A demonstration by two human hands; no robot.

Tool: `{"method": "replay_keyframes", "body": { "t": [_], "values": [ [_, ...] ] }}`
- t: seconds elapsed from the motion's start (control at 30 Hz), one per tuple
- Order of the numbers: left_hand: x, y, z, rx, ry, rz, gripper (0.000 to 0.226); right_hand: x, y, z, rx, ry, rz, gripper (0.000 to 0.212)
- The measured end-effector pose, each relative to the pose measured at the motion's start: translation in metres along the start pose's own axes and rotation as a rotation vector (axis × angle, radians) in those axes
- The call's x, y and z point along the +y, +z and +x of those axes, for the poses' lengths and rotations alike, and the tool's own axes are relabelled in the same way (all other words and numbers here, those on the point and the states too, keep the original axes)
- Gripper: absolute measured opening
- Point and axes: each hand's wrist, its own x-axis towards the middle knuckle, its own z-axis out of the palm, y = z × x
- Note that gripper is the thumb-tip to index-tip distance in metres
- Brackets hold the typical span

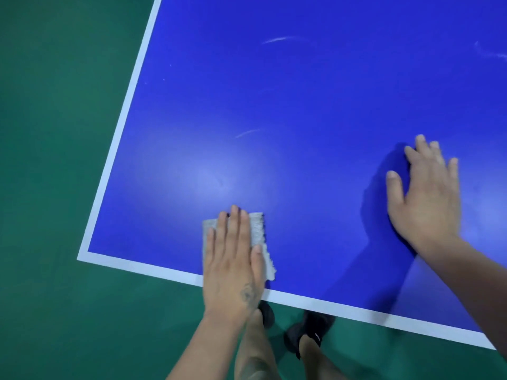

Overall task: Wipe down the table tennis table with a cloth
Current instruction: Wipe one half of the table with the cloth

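Wiping is under way: the cloth (260,237) is pressed flat under the straight-fingered left hand (233,259) near the worktop (301,91) corner. The right hand (428,193), released, rests flat. White streaks (277,39) farther up probably call for a forward sweep.

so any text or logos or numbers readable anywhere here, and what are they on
No text can be read in this view.
Right shoe: a small white mark near the ankle, too small and blurred to read.
Left hand: a dark tattoo on its back, a blurred shape, no legible letters.
Table tennis table: only white border lines and pale smears, no lettering.
Cloth: plain grey, no label showing.
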Motion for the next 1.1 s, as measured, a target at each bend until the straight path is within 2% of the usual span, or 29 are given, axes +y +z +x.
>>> {"method": "replay_keyframes", "body": {
  "t": [0.13,0.33,0.43,0.5,0.63,0.77,0.93,1.1],
  "values": [
    [-0.046,-0.008,0.057,0.037,-0.152,0.019,0.065,-0.051,0.018,0.028,-0.019,-0.09,0.016,0.063],
    [-0.045,-0.021,0.182,0.097,-0.264,-0.124,0.07,-0.076,0.046,0.051,-0.037,-0.002,-0.057,0.069],
    [-0.011,-0.022,0.229,0.099,-0.193,-0.199,0.071,-0.077,0.047,0.049,-0.007,0.003,-0.053,0.067],
    [0.018,-0.018,0.239,0.091,-0.051,-0.191,0.071,-0.076,0.047,0.049,0.003,0.009,-0.048,0.065],
    [0.052,-0.011,0.205,0.061,0.26,-0.105,0.066,-0.076,0.048,0.05,0.011,0.013,-0.038,0.065],
    [0.027,-0.015,0.135,-0.033,0.404,-0.046,0.064,-0.076,0.048,0.05,0.036,0.003,0.0,0.065],
    [-0.052,-0.02,0.053,-0.067,0.369,-0.029,0.065,-0.076,0.049,0.05,0.044,0.001,0.029,0.064],
    [-0.112,-0.03,0.079,-0.038,0.155,-0.006,0.064,-0.077,0.047,0.052,0.025,0.003,0.034,0.064]
  ]
}}
